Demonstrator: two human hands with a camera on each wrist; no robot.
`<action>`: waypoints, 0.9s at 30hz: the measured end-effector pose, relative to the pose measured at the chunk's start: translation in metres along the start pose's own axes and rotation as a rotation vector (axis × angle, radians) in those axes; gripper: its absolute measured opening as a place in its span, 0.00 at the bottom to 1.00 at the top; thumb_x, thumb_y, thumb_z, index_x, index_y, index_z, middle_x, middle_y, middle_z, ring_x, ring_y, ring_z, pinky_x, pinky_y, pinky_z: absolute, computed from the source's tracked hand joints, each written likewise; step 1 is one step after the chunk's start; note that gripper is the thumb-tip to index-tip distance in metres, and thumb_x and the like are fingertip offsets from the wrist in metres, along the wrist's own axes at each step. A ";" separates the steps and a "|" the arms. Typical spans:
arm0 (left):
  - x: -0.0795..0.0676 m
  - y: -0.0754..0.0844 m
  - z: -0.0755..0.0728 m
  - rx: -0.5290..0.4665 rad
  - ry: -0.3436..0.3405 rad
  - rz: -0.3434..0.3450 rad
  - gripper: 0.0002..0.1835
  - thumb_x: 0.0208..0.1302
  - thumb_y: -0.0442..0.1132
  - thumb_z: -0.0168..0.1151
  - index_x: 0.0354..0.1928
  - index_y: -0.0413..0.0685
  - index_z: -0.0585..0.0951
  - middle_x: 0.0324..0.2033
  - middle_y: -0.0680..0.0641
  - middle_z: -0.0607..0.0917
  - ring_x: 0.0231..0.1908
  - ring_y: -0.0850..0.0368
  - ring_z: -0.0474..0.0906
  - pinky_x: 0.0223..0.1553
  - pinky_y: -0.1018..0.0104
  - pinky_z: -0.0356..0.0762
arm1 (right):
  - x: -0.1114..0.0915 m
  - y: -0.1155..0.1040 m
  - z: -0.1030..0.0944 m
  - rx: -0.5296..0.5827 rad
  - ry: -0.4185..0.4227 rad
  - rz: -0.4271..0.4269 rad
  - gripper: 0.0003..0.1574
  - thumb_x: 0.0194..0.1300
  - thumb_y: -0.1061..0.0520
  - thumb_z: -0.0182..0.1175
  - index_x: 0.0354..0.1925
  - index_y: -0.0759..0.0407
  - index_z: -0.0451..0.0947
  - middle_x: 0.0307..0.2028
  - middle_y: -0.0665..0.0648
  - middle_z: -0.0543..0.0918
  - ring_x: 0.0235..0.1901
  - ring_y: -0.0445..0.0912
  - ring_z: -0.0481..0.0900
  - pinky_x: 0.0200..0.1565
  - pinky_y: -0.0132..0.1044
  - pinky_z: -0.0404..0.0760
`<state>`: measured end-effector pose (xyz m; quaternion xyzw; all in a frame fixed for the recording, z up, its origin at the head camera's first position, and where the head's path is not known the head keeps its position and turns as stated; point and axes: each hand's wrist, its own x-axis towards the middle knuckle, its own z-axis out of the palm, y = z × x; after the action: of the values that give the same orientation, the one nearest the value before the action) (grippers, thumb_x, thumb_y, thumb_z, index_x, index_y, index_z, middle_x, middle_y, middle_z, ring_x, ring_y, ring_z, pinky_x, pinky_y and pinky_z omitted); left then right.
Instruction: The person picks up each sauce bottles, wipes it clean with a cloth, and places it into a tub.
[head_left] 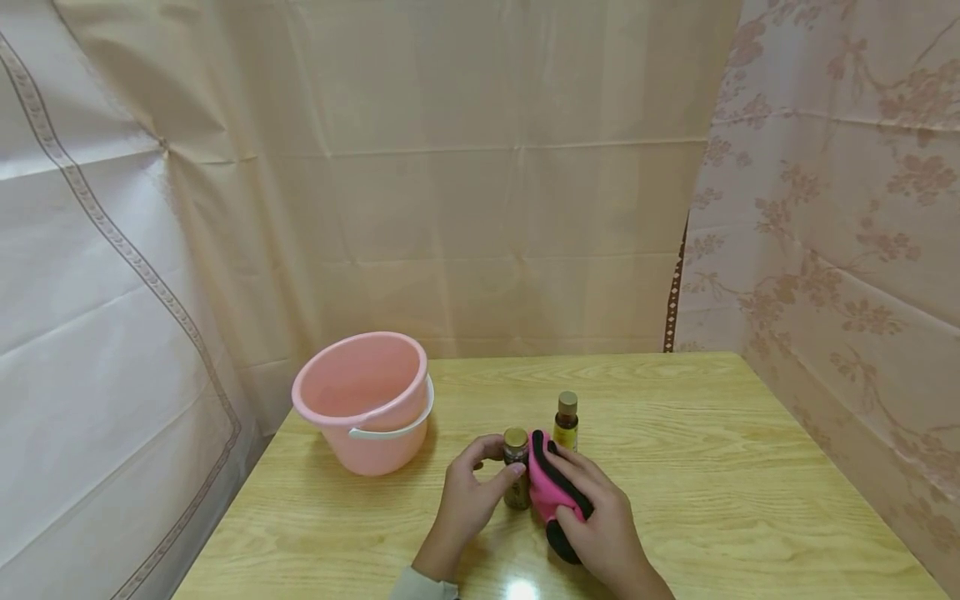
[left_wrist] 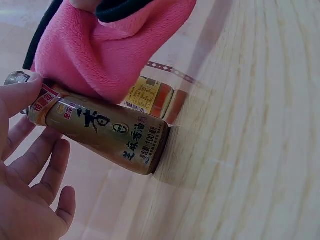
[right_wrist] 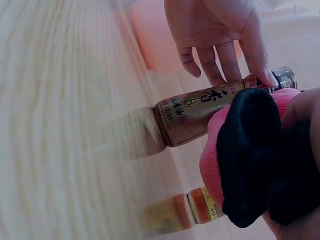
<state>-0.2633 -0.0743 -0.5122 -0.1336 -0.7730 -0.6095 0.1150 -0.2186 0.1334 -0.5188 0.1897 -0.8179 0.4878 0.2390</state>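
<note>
At the near side of the worktop (head_left: 712,467), a pale sleeve (head_left: 423,585) ends at the left hand (head_left: 467,496), while the right hand (head_left: 602,518) lies across from it. The right hand's fingers are curled round a bunched pink cloth (head_left: 546,483) with black trim, the thumb pressing on its near side. A black part of the cloth hangs below that thumb. Between the two hands stands a dark sesame-oil bottle (head_left: 517,497), upright on the worktop, with a gold-coloured cap (head_left: 516,437). The left hand's thumb and forefinger hold it near the neck, thumb in front, and the remaining fingers are spread loosely beside it. The cloth lies against the bottle's right side; the bottle's printed label faces the person.

Just beyond the cloth and a little to the right, a second bottle (head_left: 567,421) with a yellow label stands upright, its lower part hidden in the head view. Farther off to the left, a pink bucket (head_left: 375,457) rests on the worktop, its white handle (head_left: 392,434) lowered against the wall. Behind the worktop hangs a beige curtain (head_left: 480,208), and flower-patterned fabric (head_left: 847,250) hangs at the right.
</note>
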 end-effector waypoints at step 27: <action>0.003 -0.001 -0.001 -0.051 -0.081 -0.069 0.20 0.64 0.46 0.73 0.57 0.57 0.83 0.49 0.52 0.88 0.52 0.53 0.80 0.55 0.49 0.69 | -0.001 0.003 0.002 -0.037 -0.084 0.133 0.52 0.49 0.74 0.66 0.66 0.32 0.78 0.69 0.44 0.76 0.68 0.50 0.75 0.61 0.47 0.78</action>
<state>-0.2663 -0.0748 -0.5116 -0.1344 -0.7653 -0.6267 0.0591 -0.2203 0.1329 -0.5224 0.1509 -0.8468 0.4791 0.1749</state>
